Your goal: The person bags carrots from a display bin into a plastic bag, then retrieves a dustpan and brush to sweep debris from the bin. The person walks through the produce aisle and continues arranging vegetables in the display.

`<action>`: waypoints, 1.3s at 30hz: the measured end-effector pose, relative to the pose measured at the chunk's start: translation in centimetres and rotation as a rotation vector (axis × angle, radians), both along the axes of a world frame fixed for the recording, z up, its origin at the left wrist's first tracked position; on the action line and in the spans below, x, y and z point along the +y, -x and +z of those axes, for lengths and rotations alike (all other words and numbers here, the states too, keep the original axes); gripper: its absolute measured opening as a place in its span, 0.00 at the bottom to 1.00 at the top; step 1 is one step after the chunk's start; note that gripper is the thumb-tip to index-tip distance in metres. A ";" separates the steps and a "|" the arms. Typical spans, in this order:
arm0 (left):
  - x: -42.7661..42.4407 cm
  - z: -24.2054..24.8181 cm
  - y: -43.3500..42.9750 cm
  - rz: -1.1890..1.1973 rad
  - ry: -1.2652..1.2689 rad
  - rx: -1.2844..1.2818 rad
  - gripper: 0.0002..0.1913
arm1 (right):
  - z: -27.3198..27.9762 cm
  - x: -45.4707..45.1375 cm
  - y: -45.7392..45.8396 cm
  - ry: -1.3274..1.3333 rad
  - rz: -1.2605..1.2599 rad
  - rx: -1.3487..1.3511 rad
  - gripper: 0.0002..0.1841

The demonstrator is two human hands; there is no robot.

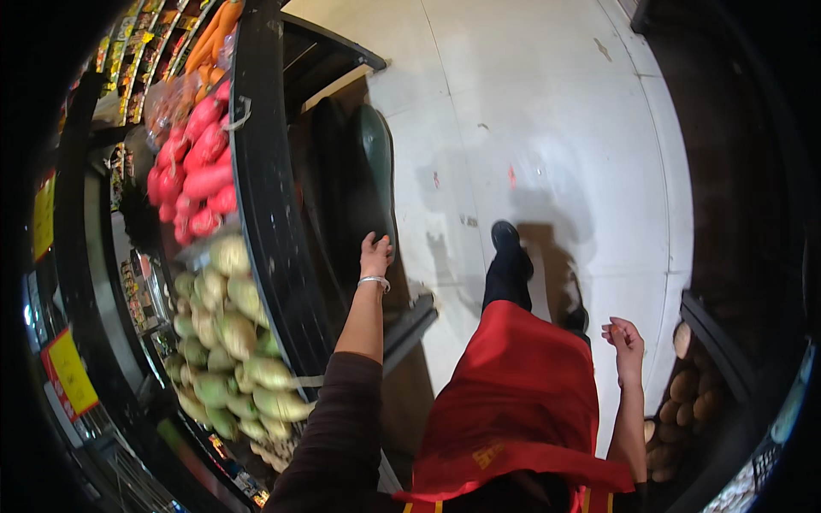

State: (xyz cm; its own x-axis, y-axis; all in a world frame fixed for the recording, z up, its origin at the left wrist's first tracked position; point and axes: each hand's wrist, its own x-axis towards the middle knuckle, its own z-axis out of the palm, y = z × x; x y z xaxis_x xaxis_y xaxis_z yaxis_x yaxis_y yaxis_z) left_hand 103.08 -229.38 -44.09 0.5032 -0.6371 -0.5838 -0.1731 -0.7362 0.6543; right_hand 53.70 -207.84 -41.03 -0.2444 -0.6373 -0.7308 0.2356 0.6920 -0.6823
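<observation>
My left hand [376,255], with a bracelet [374,281] at the wrist, is held out beside the dark produce stand [269,160], its fingers apart and nothing in them. Under it, low by the floor, is a long dark green rounded thing [377,154] that I cannot identify. My right hand [625,340] hangs over the pale floor at the right, fingers loosely curled and holding nothing that shows. Between the arms hangs a red apron [513,378]. One dark shoe [505,232] is forward on the floor.
On the stand at left lie carrots [215,35], red-skinned radishes [205,147] and green-white radishes [237,333]. Yellow and red price signs [70,372] hang further left. Black posts and rails edge the aisle floor [558,115]. Brown round produce [685,391] lies at lower right.
</observation>
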 end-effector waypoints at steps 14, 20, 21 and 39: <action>-17.8 -6.7 -17.5 -0.226 -0.145 -1.432 0.52 | -15.0 -31.1 -21.8 0.013 0.370 -0.274 0.14; -20.7 -6.4 -21.0 0.176 -0.345 -1.517 0.49 | -22.8 -37.7 -29.0 -0.124 0.481 -0.544 0.13; -20.8 -6.6 -21.8 0.129 -0.346 -1.577 0.50 | -23.7 -38.4 -29.8 -0.157 0.508 -0.572 0.13; -20.4 -7.5 -33.7 0.663 0.060 -1.445 0.44 | -28.0 -42.4 -28.8 -0.247 0.656 -0.616 0.14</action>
State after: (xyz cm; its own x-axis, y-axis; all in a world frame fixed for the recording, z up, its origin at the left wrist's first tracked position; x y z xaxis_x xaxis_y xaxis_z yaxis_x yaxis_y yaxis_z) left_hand 136.76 -249.77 -51.56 0.7734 -0.0928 0.6270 -0.3206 -0.9106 0.2606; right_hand 82.53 -250.23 -69.05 0.5855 -0.3199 -0.7449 0.0175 0.9236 -0.3829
